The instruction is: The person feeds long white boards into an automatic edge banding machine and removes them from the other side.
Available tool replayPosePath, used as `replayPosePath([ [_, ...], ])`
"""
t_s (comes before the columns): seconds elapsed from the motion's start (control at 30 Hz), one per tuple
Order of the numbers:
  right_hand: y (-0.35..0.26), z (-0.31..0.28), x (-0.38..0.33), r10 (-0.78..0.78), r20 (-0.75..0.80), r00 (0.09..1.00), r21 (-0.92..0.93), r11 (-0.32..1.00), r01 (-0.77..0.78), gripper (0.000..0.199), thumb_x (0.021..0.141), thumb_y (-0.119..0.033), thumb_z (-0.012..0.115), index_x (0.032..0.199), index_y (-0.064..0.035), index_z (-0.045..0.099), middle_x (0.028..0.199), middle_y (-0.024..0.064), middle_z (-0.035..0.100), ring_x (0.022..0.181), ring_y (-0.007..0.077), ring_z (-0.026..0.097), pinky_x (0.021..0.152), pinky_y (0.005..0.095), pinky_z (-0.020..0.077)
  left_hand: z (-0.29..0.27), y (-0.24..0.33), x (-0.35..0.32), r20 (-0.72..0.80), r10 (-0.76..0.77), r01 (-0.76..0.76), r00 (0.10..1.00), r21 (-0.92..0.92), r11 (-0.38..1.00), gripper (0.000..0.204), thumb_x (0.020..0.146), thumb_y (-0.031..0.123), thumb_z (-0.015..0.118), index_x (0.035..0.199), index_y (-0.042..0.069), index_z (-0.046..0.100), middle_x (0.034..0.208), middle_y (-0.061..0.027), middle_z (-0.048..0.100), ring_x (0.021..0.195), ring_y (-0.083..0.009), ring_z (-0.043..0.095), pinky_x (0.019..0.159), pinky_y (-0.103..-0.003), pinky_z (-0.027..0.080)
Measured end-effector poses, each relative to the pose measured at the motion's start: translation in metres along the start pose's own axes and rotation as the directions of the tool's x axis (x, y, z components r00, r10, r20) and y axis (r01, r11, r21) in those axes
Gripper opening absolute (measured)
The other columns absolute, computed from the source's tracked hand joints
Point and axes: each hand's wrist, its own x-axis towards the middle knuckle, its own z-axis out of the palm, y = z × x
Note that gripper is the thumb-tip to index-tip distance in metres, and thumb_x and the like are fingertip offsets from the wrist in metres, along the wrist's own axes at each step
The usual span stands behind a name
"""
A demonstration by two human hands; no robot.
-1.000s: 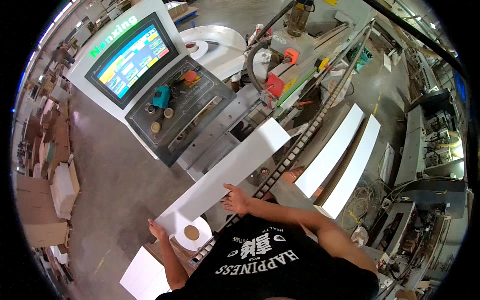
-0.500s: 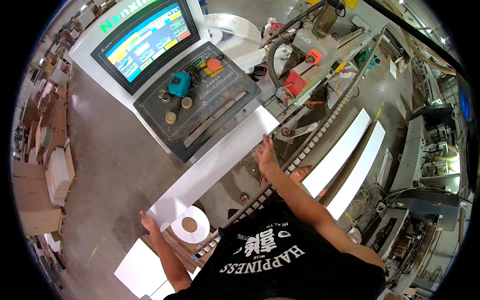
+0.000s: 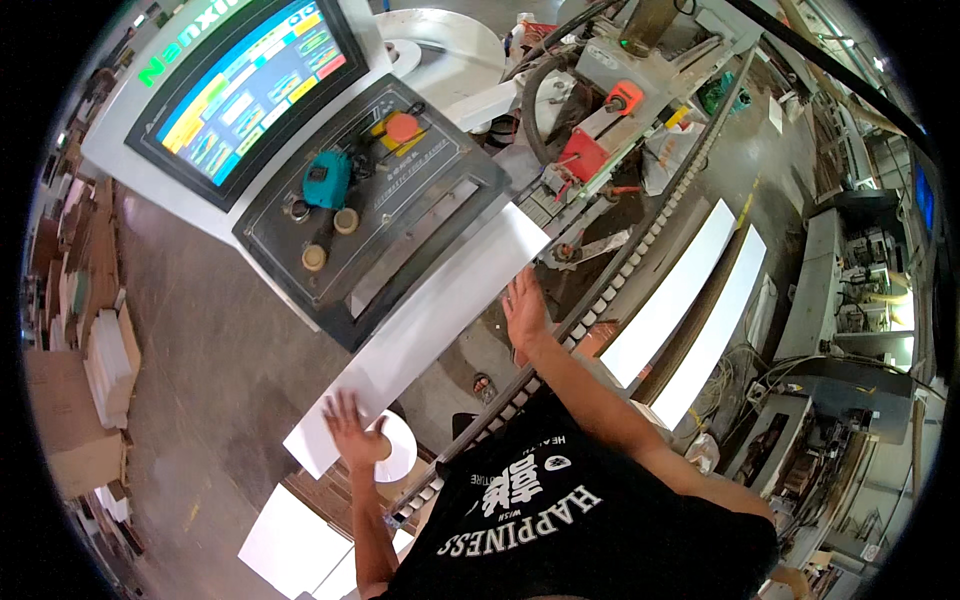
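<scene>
A long, narrow white board (image 3: 425, 325) lies slantwise in front of the machine's control panel, its far end at the edge-banding machine's feed. My left hand (image 3: 352, 430) is open above the near end of the board, fingers spread and slightly blurred; whether it touches the surface I cannot tell. Along the board's right edge, close to its far end, my right hand (image 3: 526, 310) rests with fingers stretched out. A white disc-shaped roll (image 3: 402, 450) with a brown centre sits below the board, partly behind my left hand.
The control console (image 3: 330, 325) with a lit screen (image 3: 250, 90) stands ahead; a teal power tool (image 3: 326, 180) lies on it. A roller track (image 3: 640, 265) runs diagonally on the right. Beyond it lie two white boards (image 3: 710, 325). More white panels (image 3: 290, 545) sit lower left.
My left hand has let go of the board's near corner and moved right, over the board with fingers spread. My right hand stays by the far edge. The view has shifted slightly.
</scene>
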Motion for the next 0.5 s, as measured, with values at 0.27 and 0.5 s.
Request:
replayPosePath([
  [0.27,0.023,-0.025,0.018,-0.057,0.056,0.997,0.243,0.969,0.041,0.088,0.108,-0.058,0.04,0.166,-0.0112,-0.006,0.175,0.0078,-0.001,0.161,0.0227,0.001,0.13,0.0374,0.0079,0.027,0.023,0.019,0.135,0.046,-0.064,0.99,0.128,0.99,0.079,0.091,0.028,0.069,0.163,0.02,0.036,0.172,-0.0137,0.02,0.157,-0.0465,0.013,0.129,-0.056,0.014],
  [0.5,-0.006,-0.025,0.033,-0.094,-0.099,0.991,0.26,0.958,0.117,0.095,0.105,-0.05,0.057,0.166,-0.0058,-0.001,0.174,0.0084,0.006,0.16,0.0229,0.012,0.132,0.0369,0.0134,0.06,0.036,0.033,0.077,0.122,-0.135,0.99,0.196,0.971,0.074,0.107,0.065,0.024,0.161,0.016,0.039,0.169,-0.0152,0.027,0.153,-0.0516,0.02,0.123,-0.063,0.022],
])
